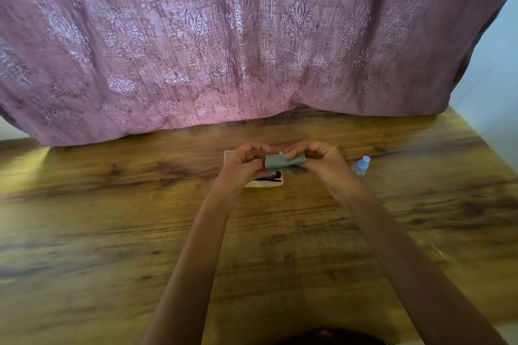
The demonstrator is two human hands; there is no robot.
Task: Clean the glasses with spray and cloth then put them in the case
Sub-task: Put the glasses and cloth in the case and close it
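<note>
Both of my hands are raised just above the table's far middle, pinching a small grey cloth between them. My left hand grips its left end and my right hand grips its right end. Under my left hand lies a white open case, mostly hidden. Dark glasses show in it below the cloth; only part of the frame is visible. A small pale-blue spray bottle lies on the table just right of my right hand, untouched.
The wooden table stretches wide toward me. A pink patterned curtain hangs along its far edge. A pale wall borders the right side.
</note>
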